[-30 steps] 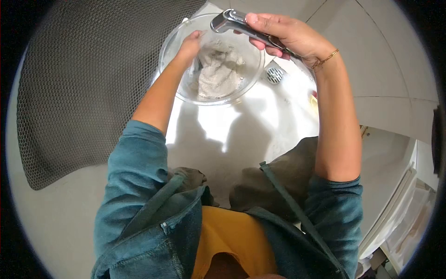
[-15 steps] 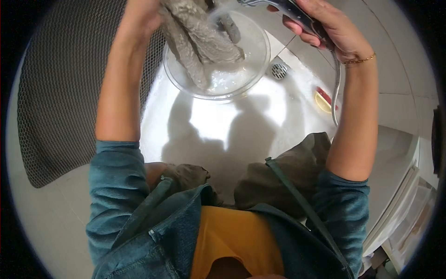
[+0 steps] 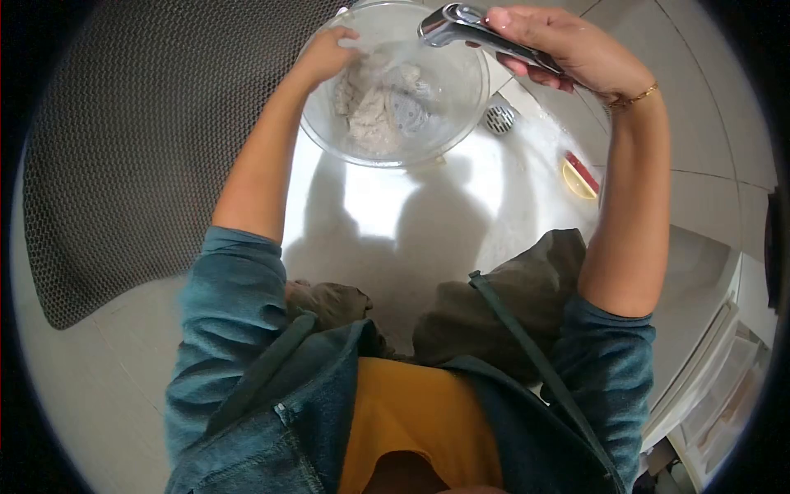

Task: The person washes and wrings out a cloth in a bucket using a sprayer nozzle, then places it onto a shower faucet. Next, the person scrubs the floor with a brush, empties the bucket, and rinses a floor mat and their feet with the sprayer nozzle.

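A clear round basin (image 3: 476,103) stands on the wet white floor, with a soaked greyish-beige cloth (image 3: 374,119) bunched inside it. My left hand (image 3: 331,56) reaches over the basin's left side, fingers curled at the cloth's upper left edge; its grip is partly hidden. My right hand (image 3: 568,45) is wrapped round the handle of a chrome hand shower (image 3: 448,25). Its head points left over the basin, and a faint spray falls towards the cloth. The ridged basin bottom shows through beside the cloth.
A dark mesh mat or panel (image 3: 123,165) fills the left side. Right of the basin lie a round floor drain (image 3: 499,119) and a red-and-yellow brush-like item (image 3: 581,175). White drawers (image 3: 724,379) stand at the lower right.
The cloth, held up over the basin before, now lies down inside it. My left hand has moved right and lower into the basin. The shower head has come slightly down into view.
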Demonstrator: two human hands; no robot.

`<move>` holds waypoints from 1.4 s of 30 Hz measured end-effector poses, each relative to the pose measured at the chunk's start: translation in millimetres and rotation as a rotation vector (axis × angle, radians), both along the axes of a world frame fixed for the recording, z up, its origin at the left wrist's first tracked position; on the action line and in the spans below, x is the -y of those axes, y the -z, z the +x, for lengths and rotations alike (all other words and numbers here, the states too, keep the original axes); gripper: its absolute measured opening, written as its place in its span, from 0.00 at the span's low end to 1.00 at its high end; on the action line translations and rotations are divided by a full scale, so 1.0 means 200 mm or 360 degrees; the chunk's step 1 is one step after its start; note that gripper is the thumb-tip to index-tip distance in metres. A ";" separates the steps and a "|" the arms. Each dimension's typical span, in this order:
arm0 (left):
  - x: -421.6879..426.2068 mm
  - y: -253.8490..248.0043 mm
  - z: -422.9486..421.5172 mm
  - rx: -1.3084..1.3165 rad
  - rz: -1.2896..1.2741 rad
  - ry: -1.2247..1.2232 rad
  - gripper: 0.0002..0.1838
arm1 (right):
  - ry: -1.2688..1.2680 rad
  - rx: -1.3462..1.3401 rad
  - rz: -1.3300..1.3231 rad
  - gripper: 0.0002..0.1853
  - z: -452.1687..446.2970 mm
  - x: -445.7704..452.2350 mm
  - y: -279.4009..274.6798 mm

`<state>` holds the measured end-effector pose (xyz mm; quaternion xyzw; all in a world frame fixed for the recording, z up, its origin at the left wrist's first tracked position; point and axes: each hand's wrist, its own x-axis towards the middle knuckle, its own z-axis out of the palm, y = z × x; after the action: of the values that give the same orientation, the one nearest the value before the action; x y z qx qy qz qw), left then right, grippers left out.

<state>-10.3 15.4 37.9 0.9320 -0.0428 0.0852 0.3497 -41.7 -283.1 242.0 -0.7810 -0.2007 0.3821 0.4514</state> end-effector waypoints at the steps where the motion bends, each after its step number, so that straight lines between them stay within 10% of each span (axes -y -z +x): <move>1: 0.01 0.02 -0.01 -0.0301 -0.0140 0.0056 0.21 | -0.0001 0.0011 -0.0111 0.21 0.00 -0.01 0.00; 6: 0.10 0.07 -0.02 -0.0781 -0.0001 -0.0056 0.24 | 0.0031 -0.0034 -0.0129 0.20 0.01 -0.07 0.02; 8: 0.15 0.14 -0.05 -0.1057 0.0702 -0.0224 0.26 | 0.0044 -0.0068 -0.0124 0.20 0.03 -0.08 0.03; 11: 0.15 0.52 -0.13 -0.1074 0.1020 0.0153 0.26 | -0.0084 0.0080 -0.0096 0.20 0.05 -0.04 0.06; 15: 0.27 0.41 -0.18 -0.0898 0.0992 -0.0101 0.23 | 0.0030 -0.0024 -0.0062 0.19 0.02 -0.06 0.03; 17: 0.27 0.43 -0.16 -0.0325 0.0422 0.0016 0.21 | 0.0114 0.0047 -0.0099 0.19 0.03 -0.02 0.01; 20: 0.16 0.36 -0.11 -0.0517 -0.0459 -0.0135 0.19 | 0.0043 -0.0066 0.0231 0.20 0.03 0.05 0.05; 32: 0.41 -0.89 -0.09 -0.0406 -0.0451 -0.0024 0.12 | 0.0447 -0.0068 0.0195 0.23 0.00 0.08 -0.01; 39: 0.18 -0.18 0.18 -0.0603 -0.0843 0.0062 0.07 | 0.0006 -0.0053 0.0000 0.23 0.07 0.00 0.04; 42: 0.15 0.05 0.13 -0.0569 -0.0610 0.0007 0.22 | 0.0079 0.0011 -0.0144 0.23 0.07 -0.02 0.04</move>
<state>15.3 -14.8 27.1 0.8489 0.0347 -0.0750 0.5221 -27.3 -278.2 234.6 -0.8068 -0.1653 0.3767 0.4242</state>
